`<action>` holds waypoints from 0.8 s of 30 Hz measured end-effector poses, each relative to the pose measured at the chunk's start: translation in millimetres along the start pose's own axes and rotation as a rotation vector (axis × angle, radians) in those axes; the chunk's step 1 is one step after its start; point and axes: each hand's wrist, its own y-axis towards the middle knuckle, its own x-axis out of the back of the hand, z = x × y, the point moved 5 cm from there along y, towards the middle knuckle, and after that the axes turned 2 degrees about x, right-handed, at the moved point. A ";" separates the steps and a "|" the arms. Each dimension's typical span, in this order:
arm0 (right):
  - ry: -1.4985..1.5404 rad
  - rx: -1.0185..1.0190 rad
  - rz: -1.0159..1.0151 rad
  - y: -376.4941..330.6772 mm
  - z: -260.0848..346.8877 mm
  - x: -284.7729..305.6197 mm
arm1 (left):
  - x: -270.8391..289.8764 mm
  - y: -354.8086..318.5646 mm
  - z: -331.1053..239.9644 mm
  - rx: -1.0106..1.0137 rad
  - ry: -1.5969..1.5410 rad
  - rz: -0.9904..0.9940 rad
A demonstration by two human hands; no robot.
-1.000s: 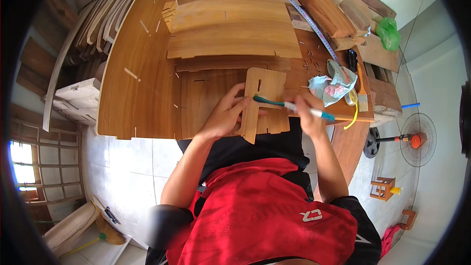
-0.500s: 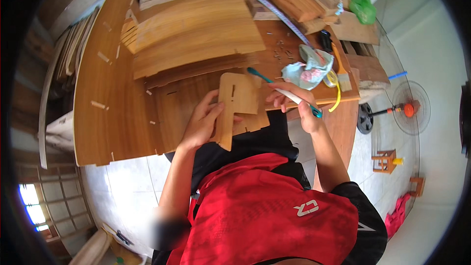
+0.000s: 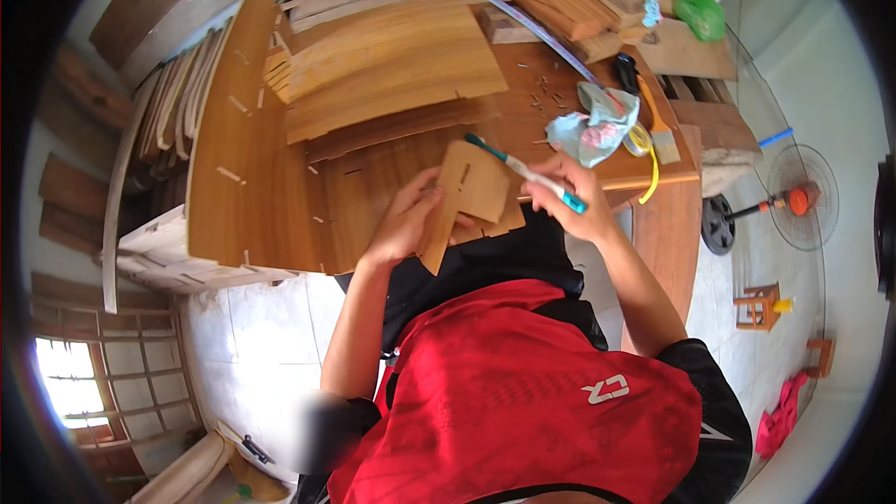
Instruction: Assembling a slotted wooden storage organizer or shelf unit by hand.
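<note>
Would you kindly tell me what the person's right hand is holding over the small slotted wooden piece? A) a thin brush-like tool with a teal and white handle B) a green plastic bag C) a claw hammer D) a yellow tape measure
A: the right hand grips a thin tool with a teal and white handle, its tip reaching over the small slotted wooden piece that the left hand steadies on the workbench.
</note>
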 end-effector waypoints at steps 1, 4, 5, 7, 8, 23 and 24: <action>0.070 -0.016 0.072 -5.7 -0.5 -1.1 | 1.1 -1.9 -0.3 -0.004 0.002 -0.003; -0.178 0.131 -0.191 12.2 -10.3 33.6 | -0.9 -7.5 1.6 -0.006 0.017 0.020; -0.309 0.237 -0.296 17.9 -11.6 37.6 | 2.7 -8.5 0.2 -0.016 -0.005 0.002; -0.516 0.311 -0.249 22.0 0.1 25.2 | 5.8 -10.4 -1.1 -0.026 -0.027 -0.005; -0.568 0.328 -0.255 23.6 6.3 20.7 | 5.9 -10.2 -2.1 -0.013 -0.020 -0.025; -1.377 -0.495 -0.456 96.6 -19.9 242.4 | 2.1 -6.3 -2.9 -0.015 0.034 -0.099; -1.359 -0.622 -0.416 90.9 -45.0 282.1 | 3.5 -3.6 -1.5 -0.026 0.028 -0.067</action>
